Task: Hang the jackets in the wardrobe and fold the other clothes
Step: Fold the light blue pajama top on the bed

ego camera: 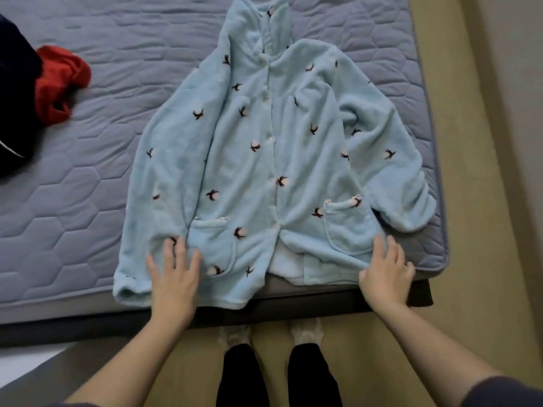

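Light-blue fleece pajama top [264, 160] lies buttoned, front-up, flat on mattress [88, 201].

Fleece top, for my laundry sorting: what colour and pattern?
The fleece top is light blue with small dark-and-white motifs; head view.

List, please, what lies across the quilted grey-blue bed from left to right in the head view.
dark navy garment → crumpled red cloth garment → light blue fleece button-up top with a flower pattern

No readable text, labels or numbers anywhere.
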The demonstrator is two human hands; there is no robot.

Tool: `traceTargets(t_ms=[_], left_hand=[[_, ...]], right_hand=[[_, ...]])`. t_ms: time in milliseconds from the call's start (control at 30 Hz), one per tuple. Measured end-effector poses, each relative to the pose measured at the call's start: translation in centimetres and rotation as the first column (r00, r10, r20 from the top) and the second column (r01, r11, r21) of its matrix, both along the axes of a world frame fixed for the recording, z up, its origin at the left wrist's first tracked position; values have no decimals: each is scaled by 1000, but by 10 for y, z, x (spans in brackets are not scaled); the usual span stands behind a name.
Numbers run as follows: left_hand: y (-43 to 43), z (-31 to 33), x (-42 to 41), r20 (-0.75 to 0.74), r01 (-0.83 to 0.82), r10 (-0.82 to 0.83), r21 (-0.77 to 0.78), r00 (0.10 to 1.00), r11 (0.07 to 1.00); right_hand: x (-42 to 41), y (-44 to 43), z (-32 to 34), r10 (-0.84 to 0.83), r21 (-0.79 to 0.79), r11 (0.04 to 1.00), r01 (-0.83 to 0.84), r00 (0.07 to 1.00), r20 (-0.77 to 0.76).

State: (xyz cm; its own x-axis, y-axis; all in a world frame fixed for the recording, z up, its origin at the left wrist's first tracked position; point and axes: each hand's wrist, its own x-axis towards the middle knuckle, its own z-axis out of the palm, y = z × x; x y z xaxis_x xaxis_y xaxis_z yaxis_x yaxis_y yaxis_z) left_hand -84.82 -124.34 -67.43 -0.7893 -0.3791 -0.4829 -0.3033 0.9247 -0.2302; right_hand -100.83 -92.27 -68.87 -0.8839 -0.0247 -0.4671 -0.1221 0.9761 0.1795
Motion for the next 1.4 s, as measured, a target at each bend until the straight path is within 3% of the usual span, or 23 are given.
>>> traceTargets(t_ms=[67,100,167,267,333,400,500,600,767,833,900,967,1033,1067,1167,1233,1267,1333,1367,1400], left_hand=[[19,3,8,-224,243,-204,166,953,956],[29,3,13,-222,291,-239,245,945,925],[49,3,20,-8,90,-95,417,995,904],[59,-19,31,238,-357,282,383,929,852],[53,-27,31,209,-568,533,418,820,709],[45,-30,26,82,-561,614,513,785,649],[33,-24,18,-108,-284,405,552,908,784],[16,-21,13,-210,-129,213,354,954,926],[-8,-24,2,-217,-23,41,87,975,996],[-22,-27,-13,-223,35,-32,8,974,999],[-42,-27,-32,-145,113,-111,-1,983,994],[-60,-24,-43,-23,275,-275,6,961,961],[-72,-19,-39,-36,478,-478,26,878,878],[-74,-13,-30,33,552,-556,84,831,830],[-73,-8,12,464,486,-564,287,683,825],[-71,1,28,543,409,-562,385,624,827],[-67,6,34,499,389,-565,418,657,821],[-62,10,41,194,426,-518,371,833,825],[-60,11,46,24,384,-415,332,910,861],[-59,10,49,-122,282,-258,277,958,919]], right_hand=[[19,-6,0,199,-136,969,-207,977,-72],[28,-10,0,329,-204,917,-342,940,-95],[47,-19,0,569,-315,759,-570,815,-103],[62,-43,-6,671,-415,644,-642,735,-96],[62,-62,-13,664,-418,637,-648,736,-130],[58,-81,-18,642,-400,675,-621,760,-96],[52,-101,-27,617,-317,759,-569,783,73],[45,-114,-31,536,-306,825,-475,829,158],[26,-117,-25,409,-576,806,-135,830,378],[16,-114,-21,462,-599,783,-169,802,377],[11,-111,-22,581,-577,746,-332,747,322],[11,-112,-22,614,-582,720,-379,739,277],[14,-114,-19,594,-589,719,-370,767,243],[18,-114,-17,607,-570,722,-391,755,250],[39,-109,-11,715,-467,698,-543,557,421],[55,-106,-9,695,-381,702,-601,463,549],[61,-107,-8,639,-373,760,-532,507,578],[69,-117,-10,410,-411,895,-174,683,604],[72,-125,-13,244,-439,896,74,744,623],[74,-136,-16,68,-442,839,319,744,665]])
